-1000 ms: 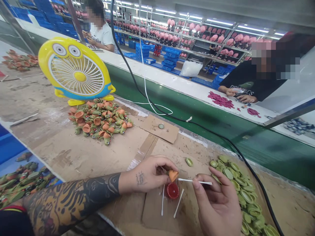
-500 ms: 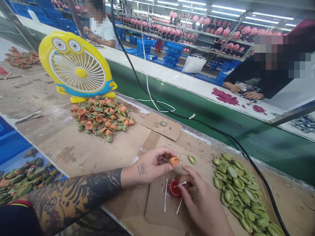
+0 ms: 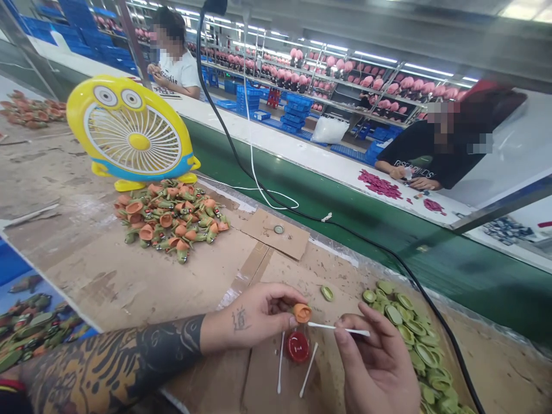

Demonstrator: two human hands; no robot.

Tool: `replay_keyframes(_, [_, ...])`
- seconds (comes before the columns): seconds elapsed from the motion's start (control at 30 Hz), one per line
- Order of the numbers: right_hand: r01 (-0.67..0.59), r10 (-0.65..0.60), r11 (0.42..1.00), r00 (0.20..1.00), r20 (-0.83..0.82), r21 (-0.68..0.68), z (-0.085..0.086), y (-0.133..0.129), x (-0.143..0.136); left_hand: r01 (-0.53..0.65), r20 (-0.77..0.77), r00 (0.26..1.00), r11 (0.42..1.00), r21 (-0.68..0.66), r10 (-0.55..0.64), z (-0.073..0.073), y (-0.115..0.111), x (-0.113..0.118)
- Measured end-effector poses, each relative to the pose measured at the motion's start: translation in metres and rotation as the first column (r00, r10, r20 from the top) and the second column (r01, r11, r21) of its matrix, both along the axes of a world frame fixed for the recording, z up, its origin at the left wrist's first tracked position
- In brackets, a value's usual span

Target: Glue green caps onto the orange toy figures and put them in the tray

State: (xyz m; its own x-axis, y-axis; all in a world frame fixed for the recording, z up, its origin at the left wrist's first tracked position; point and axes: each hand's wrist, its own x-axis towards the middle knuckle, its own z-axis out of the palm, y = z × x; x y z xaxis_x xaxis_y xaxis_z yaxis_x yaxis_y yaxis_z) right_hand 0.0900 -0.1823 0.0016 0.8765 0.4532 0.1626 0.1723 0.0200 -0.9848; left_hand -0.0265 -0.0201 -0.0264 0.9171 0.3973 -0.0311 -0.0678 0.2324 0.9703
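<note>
My left hand (image 3: 254, 316) pinches a small orange piece (image 3: 302, 313), its hollow opening facing right. A white cotton swab (image 3: 338, 329) is held near its middle by my right hand (image 3: 375, 356), the tip close to the lower right of the orange piece. Below the orange piece stands a small round container of red liquid (image 3: 298, 347). One loose swab (image 3: 280, 363) lies left of the container and another loose swab (image 3: 309, 370) lies right of it, both on cardboard. A single green oval piece (image 3: 326, 293) rests behind my hands.
Orange and green pieces (image 3: 172, 218) are heaped before a yellow fan (image 3: 139, 141). Green oval pieces (image 3: 414, 333) lie at right. A bottle cap (image 3: 279, 229) sits on cardboard. A black cable (image 3: 388, 250) crosses the table's far side. Two people (image 3: 175, 69) (image 3: 440, 149) sit beyond.
The swab in my right hand has come away from the red container and now points left at the orange piece. The view has tilted, so the scene sits lower and further left.
</note>
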Motion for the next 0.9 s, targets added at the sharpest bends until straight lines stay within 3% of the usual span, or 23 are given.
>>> replay_keyframes(0.13, [0.054,-0.054,0.998,0.998,-0.019,-0.013,0.003,0.007,-0.009,0.015,-0.009,1.0,1.0,0.015,-0.015,-0.003,0.0,0.0])
replay_keyframes(0.47, [0.041,-0.041,0.999,0.996,-0.078,0.002,0.006,0.012,-0.014,0.017,0.007,1.0,1.0,0.01,-0.017,-0.007,0.0,0.0])
replay_keyframes(0.67, [0.087,-0.088,0.995,0.996,-0.022,-0.04,0.006,0.012,-0.015,0.021,0.001,1.0,0.999,-0.026,-0.021,-0.005,-0.001,0.0])
replay_keyframes(0.9, [0.172,-0.174,0.984,0.984,0.026,0.047,0.003,0.013,-0.023,0.036,0.011,0.999,0.999,-0.034,-0.036,-0.004,0.0,0.001])
